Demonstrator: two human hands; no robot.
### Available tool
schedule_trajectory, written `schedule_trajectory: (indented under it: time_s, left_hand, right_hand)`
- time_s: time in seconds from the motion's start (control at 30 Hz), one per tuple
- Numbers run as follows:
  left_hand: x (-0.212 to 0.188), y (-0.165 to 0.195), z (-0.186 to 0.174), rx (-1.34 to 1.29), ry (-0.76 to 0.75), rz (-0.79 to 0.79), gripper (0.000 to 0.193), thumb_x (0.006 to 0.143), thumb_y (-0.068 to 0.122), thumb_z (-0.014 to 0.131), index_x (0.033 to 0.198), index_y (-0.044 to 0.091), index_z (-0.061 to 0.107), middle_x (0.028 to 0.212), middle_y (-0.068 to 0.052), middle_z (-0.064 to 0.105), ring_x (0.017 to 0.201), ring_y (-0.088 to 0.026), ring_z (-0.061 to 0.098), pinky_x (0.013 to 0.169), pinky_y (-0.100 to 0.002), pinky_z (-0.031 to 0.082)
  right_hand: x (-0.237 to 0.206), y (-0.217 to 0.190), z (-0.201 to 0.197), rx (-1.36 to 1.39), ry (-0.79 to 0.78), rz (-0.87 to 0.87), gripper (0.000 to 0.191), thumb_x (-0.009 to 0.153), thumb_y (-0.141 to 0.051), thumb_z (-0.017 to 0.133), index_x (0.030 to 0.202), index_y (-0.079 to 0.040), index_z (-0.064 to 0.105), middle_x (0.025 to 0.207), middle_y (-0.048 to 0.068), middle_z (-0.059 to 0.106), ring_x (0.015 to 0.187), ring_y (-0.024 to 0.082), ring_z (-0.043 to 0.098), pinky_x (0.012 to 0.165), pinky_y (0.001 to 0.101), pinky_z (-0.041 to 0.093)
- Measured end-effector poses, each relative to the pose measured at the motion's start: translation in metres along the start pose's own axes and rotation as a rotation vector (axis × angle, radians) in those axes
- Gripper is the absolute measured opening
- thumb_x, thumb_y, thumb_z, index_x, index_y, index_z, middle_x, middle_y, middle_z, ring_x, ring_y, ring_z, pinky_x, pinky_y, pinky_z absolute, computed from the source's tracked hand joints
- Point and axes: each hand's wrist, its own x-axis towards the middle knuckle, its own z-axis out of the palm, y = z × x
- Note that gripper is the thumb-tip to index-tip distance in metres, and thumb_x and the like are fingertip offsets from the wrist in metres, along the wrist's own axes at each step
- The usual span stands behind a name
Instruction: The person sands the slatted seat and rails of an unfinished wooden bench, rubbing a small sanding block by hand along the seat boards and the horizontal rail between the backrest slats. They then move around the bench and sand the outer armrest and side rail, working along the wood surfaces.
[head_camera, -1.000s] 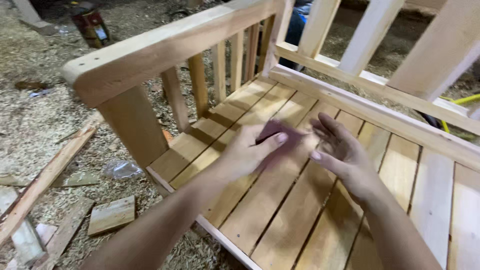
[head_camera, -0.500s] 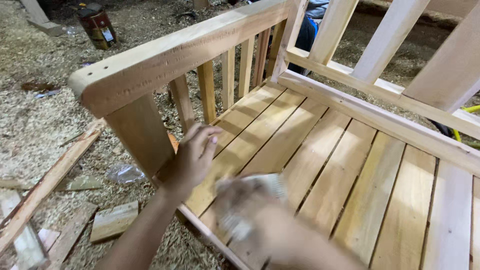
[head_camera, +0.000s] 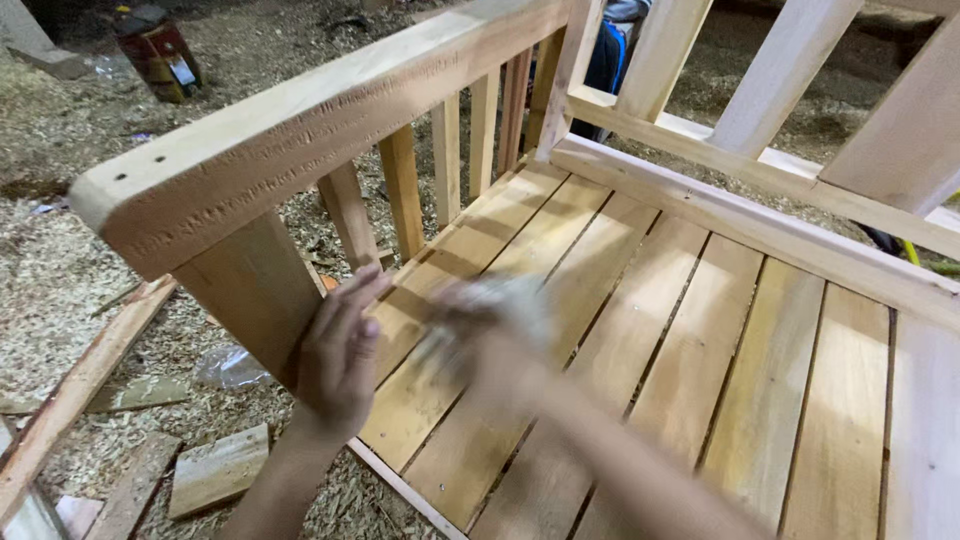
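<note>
- The bench (head_camera: 640, 330) is bare, pale wood with flat seat slats.
- The right hand (head_camera: 490, 335) is a blur on the slats, rubbing with something pale; I cannot tell its grip.
- The left hand (head_camera: 340, 355) lies open against the thick arm post (head_camera: 250, 290).
- Both hands have moved nearer the post than before.
- Sawdust (head_camera: 60, 280) covers the floor.

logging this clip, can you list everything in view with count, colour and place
wooden bench: one, pale yellow-brown, fills centre and right
armrest: one, pale wood, upper left
can: one, dark red, far top left
wood offcuts: several, light brown, floor lower left
sawdust: pale, covers floor at left
left hand: one, against the front armrest post
right hand: one, blurred, over the seat slats, holding something pale; cannot tell what
</note>
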Motion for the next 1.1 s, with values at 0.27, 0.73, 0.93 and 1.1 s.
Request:
schedule_trajectory:
  time_s: [0.27,0.73,0.93,1.1]
  left_hand:
    - [0.004,0.01,-0.012,-0.063,-0.088,0.035,0.051,0.112,0.037,0.028,0.131,0.006,0.063,0.147,-0.019,0.059,0.141,-0.036,0.055,0.12,-0.045,0.042]
    - [0.046,0.058,0.034,0.011,-0.443,-0.028,0.03,0.096,0.025,0.061,0.115,0.005,0.074,0.142,-0.017,0.06,0.131,-0.032,0.056,0.108,-0.044,0.041]
    - [0.071,0.122,0.101,-0.168,-0.512,-0.059,0.029,0.093,0.017,0.062,0.116,0.005,0.073,0.135,-0.016,0.064,0.126,-0.033,0.06,0.109,-0.041,0.046]
    - [0.07,0.131,0.11,-0.131,-0.461,-0.011,0.029,0.09,0.014,0.063,0.115,0.004,0.073,0.133,-0.018,0.064,0.124,-0.035,0.06,0.107,-0.043,0.045]
  right_hand:
    - [0.059,0.058,-0.076,-0.303,0.165,0.08,0.05,0.08,-0.012,0.055,0.13,-0.014,0.065,0.12,0.004,0.063,0.11,0.021,0.059,0.099,0.0355,0.048]
    - [-0.182,-0.013,-0.004,-0.819,0.382,-0.479,0.049,0.095,-0.022,0.06,0.143,-0.013,0.056,0.157,0.013,0.052,0.148,0.032,0.042,0.121,0.0466,0.028]
    - [-0.107,0.035,-0.093,0.184,0.141,0.314,0.044,0.095,-0.021,0.059,0.138,-0.015,0.061,0.12,0.016,0.069,0.114,0.037,0.067,0.1,0.0462,0.056]
    - [-0.061,0.042,-0.132,-0.567,0.18,0.215,0.033,0.098,-0.035,0.059,0.123,-0.014,0.066,0.124,0.014,0.067,0.123,0.033,0.055,0.105,0.0455,0.044]
